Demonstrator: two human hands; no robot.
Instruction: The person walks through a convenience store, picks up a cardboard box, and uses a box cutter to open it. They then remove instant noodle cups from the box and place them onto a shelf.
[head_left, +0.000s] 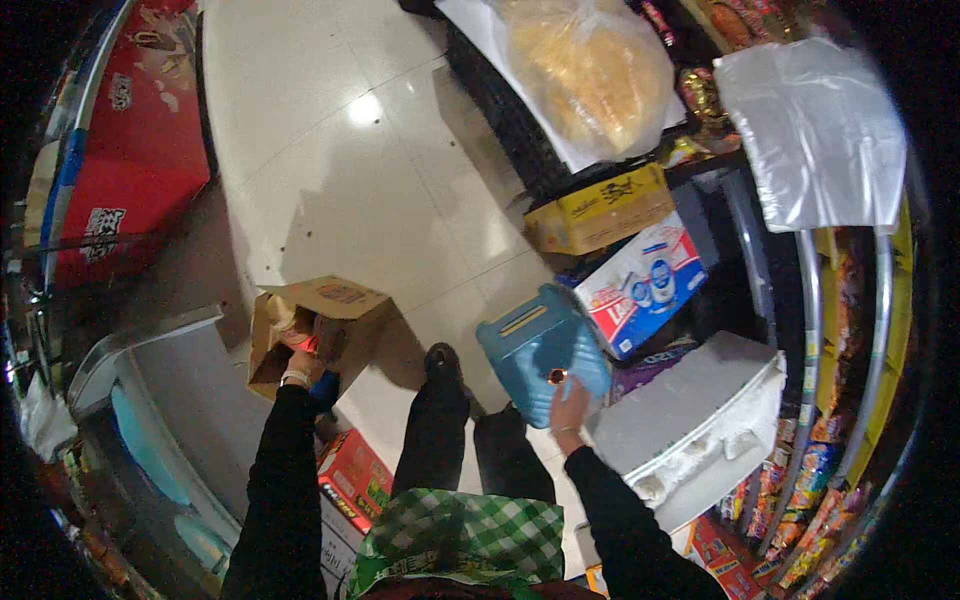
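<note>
My left hand (306, 365) reaches into an open cardboard box (337, 298) on the floor, at the left of the picture. Its fingers are beside a red and pale package (298, 337) inside; whether they grip it is hidden. To the right, my right hand (570, 405) is at the top of a ribbed blue plastic stool or bin (525, 360) with a long slot. Near those fingertips is a small round copper-rimmed piece (557, 376), and I cannot tell whether it is held or part of the blue plastic.
Beyond the blue plastic stand a yellow-topped carton (607, 214) and a red, white and blue carton (641, 285). A white foam box (697, 420) lies at right, beside snack shelves. Red cartons (356, 476) sit by my left leg. A red display panel (135, 165) borders the tiled floor (337, 165).
</note>
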